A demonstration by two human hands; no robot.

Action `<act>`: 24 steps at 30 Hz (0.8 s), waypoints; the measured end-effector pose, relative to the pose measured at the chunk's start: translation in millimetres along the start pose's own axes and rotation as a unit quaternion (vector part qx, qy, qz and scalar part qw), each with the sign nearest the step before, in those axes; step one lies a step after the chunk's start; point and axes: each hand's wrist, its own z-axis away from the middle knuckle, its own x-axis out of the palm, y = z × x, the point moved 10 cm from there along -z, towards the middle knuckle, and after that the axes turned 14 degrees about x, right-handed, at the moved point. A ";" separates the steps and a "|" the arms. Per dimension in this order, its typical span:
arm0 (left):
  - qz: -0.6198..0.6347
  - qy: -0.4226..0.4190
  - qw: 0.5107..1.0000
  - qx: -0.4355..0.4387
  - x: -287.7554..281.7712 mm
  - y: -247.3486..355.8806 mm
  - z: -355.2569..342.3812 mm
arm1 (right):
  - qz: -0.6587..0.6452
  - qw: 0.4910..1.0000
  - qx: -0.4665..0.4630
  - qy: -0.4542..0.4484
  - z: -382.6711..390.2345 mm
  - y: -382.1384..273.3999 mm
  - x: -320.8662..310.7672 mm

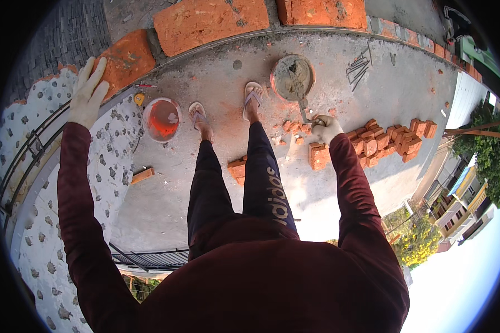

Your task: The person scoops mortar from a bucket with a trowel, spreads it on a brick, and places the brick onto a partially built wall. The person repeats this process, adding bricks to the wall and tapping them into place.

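Note:
My left hand point(88, 91), in a pale glove, lies flat with fingers spread beside an orange brick point(126, 60) on top of the brick wall. My right hand point(326, 129), also gloved, is closed around the handle of a trowel point(301, 102). The trowel's blade reaches into a round pan of grey mortar point(292, 76) on the concrete floor. Just below that hand lies a loose red brick point(318, 156). My feet in sandals stand between the pan and an orange bucket point(161, 119).
A row of large bricks point(211, 19) runs along the wall's top edge. A pile of red bricks point(391, 139) stretches to the right on the slab. Brick pieces point(237, 167) lie by my leg. Bent metal bars point(359, 67) rest at the far right. A railing point(150, 258) is below.

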 end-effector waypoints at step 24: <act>0.012 -0.058 0.995 -0.087 -5.6 29.1 -9.9 | 0.404 0.801 -0.420 0.133 110.6 -320.3 211.3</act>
